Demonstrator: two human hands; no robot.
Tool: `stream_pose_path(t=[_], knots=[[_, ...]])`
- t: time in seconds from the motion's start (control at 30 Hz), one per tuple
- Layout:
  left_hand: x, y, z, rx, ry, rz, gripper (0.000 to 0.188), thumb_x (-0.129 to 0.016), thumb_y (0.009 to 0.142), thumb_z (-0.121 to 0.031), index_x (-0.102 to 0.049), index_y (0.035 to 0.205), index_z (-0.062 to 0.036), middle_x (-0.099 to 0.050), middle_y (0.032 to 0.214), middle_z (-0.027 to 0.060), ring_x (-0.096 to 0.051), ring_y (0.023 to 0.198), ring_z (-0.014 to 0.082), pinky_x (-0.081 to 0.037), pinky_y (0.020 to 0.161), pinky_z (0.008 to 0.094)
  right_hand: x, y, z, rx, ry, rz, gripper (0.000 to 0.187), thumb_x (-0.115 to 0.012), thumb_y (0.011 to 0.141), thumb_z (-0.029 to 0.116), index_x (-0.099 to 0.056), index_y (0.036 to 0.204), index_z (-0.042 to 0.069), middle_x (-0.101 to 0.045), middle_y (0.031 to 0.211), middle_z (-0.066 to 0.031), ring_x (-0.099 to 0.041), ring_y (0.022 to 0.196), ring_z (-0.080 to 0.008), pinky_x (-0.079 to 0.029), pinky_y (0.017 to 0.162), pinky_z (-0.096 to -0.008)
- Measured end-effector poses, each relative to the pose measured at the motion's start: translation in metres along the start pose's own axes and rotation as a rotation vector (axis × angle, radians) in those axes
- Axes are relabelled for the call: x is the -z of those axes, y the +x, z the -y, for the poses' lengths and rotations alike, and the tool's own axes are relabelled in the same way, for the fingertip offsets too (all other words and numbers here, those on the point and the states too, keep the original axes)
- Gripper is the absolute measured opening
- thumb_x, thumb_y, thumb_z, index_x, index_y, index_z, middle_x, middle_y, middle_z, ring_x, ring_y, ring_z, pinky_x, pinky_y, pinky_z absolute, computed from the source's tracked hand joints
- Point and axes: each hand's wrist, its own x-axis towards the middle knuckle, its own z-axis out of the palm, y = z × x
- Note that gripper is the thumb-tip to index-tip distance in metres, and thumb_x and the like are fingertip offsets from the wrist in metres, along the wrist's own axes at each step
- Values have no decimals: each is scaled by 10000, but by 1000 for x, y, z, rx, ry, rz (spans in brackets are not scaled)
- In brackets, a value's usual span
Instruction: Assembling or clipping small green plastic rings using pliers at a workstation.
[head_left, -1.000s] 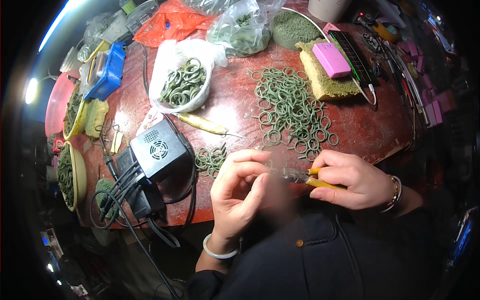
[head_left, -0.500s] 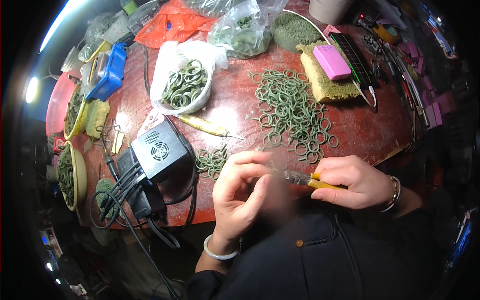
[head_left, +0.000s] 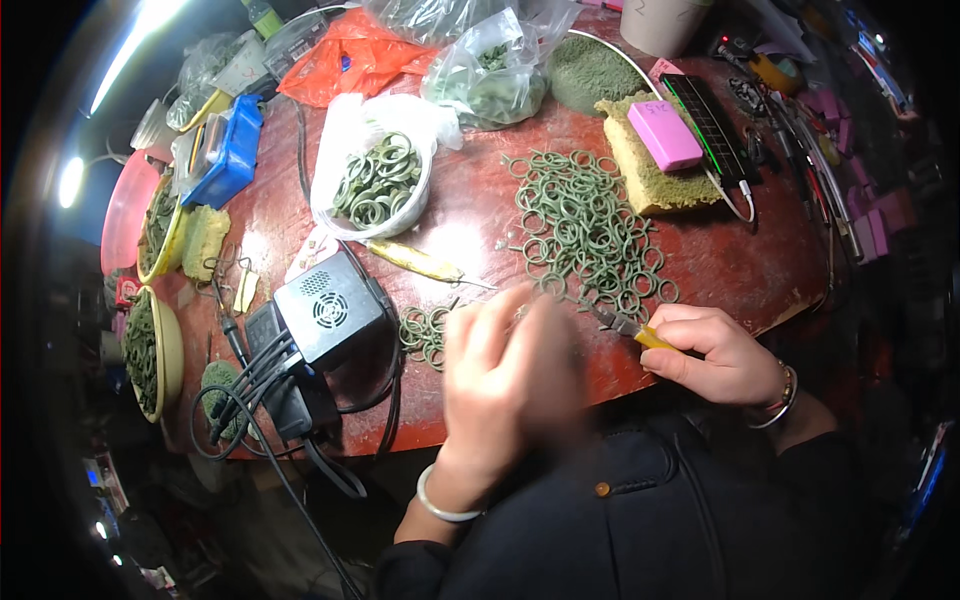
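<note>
On the scuffed red tabletop (head_left: 475, 190), a broad heap of thin, matte green rings (head_left: 585, 225) is the landmark: just nearer the person, at its near right edge, the right hand (head_left: 715, 355) grips metal pliers (head_left: 648, 336) with smooth yellow handles. Left of its near end, the left hand (head_left: 508, 370) curls, motion-blurred, whether pinching anything I cannot tell; beyond that hand lies a smaller ring cluster (head_left: 423, 335).

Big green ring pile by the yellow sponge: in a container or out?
Out: the green rings lie heaped straight on the red tabletop, with no container wall showing around them.
</note>
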Motion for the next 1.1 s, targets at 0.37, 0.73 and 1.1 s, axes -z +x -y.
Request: stream_pose_path(t=[0.37,0.73,1.1], knots=[[-11,6,-7,29,-55,-21,187,-729,800,59,-677,972,6,-662,1024,132,-636,868,279,-522,772,362,-1,-3,-4,2,52,-28,223,-669,977,154,-643,872,-42,-557,803,-107,-534,721,-232,-443,681,-354],[8,-23,1,540,-1061,39,175,-674,875,94,-697,1044,52,-652,1191,154,-644,1065,188,-517,903,287,5,-1,4,47,68,129,245,-686,973,211,-662,892,-20,-565,813,-118,-565,726,-248,-450,673,-362],[5,-20,2,318,-890,6,157,-676,864,80,-693,1012,31,-709,1136,171,-673,1046,261,-512,935,352,7,6,6,87,42,223,242,-679,979,235,-673,969,-7,-570,837,-121,-583,759,-257,-454,686,-363]])
